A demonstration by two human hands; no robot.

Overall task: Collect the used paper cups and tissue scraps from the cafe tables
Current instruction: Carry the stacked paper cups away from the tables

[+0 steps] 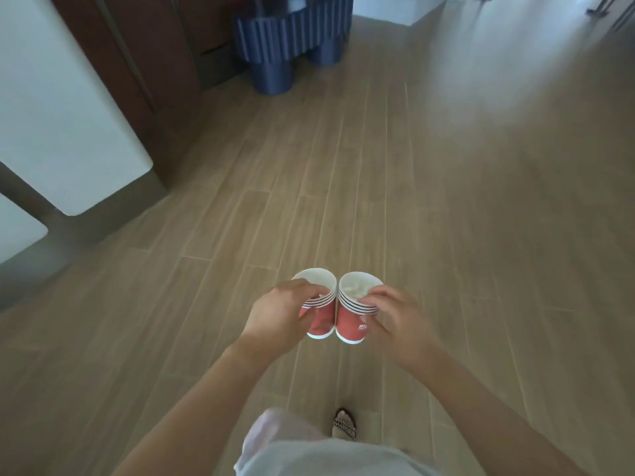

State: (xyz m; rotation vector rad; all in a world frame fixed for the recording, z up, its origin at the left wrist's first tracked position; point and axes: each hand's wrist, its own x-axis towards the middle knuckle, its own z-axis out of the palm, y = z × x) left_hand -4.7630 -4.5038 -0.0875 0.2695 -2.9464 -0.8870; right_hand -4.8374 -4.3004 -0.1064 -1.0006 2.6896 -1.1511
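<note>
I hold two stacks of red paper cups with white rims side by side, touching, over the wooden floor. My left hand (280,312) grips the left stack (319,319) around its side. The right stack (352,324) sits in my right hand (395,321), and white tissue scraps (354,290) lie inside its top cup. Each stack is made of several nested cups. The inside of the left top cup looks white and I cannot tell what it holds.
A dark blue fluted table (292,39) stands ahead at the top centre. A white counter (51,115) with dark wood panels runs along the left. My foot in a patterned sandal (344,426) is on the plank floor (446,201). Chair legs (608,8) show at top right.
</note>
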